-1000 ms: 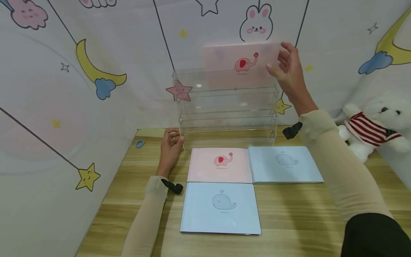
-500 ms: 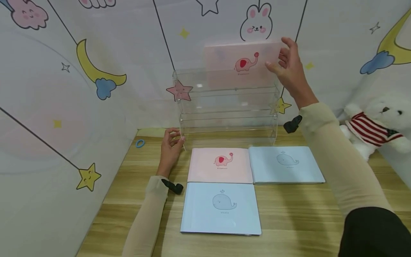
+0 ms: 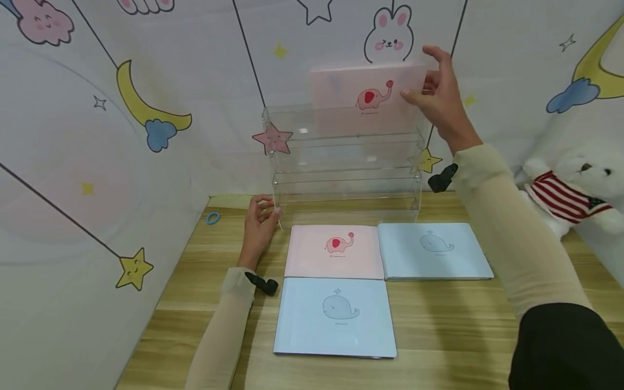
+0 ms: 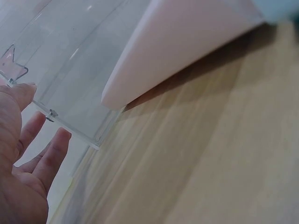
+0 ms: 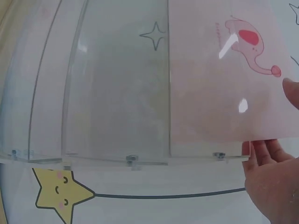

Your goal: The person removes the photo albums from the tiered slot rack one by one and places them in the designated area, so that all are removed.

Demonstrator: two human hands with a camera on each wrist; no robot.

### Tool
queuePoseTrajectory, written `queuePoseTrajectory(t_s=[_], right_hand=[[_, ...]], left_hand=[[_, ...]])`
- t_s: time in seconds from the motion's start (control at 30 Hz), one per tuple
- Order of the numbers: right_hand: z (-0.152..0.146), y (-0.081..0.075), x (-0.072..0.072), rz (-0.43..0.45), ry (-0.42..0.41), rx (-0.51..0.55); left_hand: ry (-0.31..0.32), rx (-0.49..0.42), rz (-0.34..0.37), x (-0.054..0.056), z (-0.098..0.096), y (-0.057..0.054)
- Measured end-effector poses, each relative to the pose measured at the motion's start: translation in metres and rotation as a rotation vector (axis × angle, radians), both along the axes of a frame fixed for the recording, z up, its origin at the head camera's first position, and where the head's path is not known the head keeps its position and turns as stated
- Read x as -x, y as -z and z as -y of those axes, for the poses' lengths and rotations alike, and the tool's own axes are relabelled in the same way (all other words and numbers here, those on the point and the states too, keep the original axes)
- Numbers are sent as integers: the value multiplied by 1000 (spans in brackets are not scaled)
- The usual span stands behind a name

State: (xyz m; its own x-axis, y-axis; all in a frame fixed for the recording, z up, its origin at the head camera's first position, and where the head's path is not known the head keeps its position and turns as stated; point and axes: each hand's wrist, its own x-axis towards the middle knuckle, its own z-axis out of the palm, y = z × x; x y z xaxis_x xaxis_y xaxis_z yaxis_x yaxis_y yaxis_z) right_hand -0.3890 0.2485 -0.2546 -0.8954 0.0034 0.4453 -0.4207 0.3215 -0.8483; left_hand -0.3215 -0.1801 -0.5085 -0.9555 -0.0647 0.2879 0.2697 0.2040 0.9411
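A clear acrylic tiered rack (image 3: pixel 348 168) stands at the back of the table. On its top tier, a pink elephant book (image 3: pixel 336 97) stands upright. My right hand (image 3: pixel 441 100) holds this book by its right edge, thumb over the front cover, other fingers behind, index finger raised above. In the right wrist view, the fingers show behind the book's edge. My left hand (image 3: pixel 258 225) touches the rack's lower left side, fingers loosely extended; the left wrist view shows its thumb at the clear panel's edge. Before the rack lie another pink elephant book (image 3: pixel 312 260) and two blue whale books (image 3: pixel 302 319).
A white teddy bear (image 3: pixel 546 219) in a striped shirt sits at the right. A blue ring (image 3: pixel 212 218) lies at the table's back left. The white wall cloth (image 3: pixel 205 32) with cartoon prints hangs close behind the rack.
My right hand has shifted slightly up and its thumb slid a little left over the cover; the index finger is raised higher. The book, rack and left hand stay put.
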Motion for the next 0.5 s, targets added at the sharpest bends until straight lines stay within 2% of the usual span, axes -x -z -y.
queuePoseTrajectory(t_s=[0.23, 0.5], right_hand=[[-2, -5, 3, -2, -37, -15], [0, -4, 11, 14, -36, 103]], left_hand=[[10, 4, -30, -2, 1, -2], [16, -1, -22, -2, 3, -1]])
